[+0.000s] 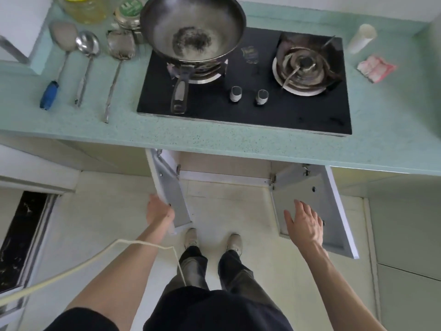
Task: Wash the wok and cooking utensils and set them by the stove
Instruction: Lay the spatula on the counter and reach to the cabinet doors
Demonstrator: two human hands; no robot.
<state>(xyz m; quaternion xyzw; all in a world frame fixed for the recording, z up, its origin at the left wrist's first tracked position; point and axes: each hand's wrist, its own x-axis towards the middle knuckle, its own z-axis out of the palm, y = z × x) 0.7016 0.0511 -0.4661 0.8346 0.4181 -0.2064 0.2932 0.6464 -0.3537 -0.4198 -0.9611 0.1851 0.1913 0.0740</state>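
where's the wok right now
In the head view the wok sits on the stove's left burner, its handle pointing toward the person, right of three utensils on the counter.

Soft, even daylight fills the view, with only faint shadows. The black glass stove top (238, 108) carries a dull sheen, and pale glare washes the dark round metal wok (193, 29). Wide-angle bending curves the pale green speckled table (238, 144) edge; everything looks slightly soft.
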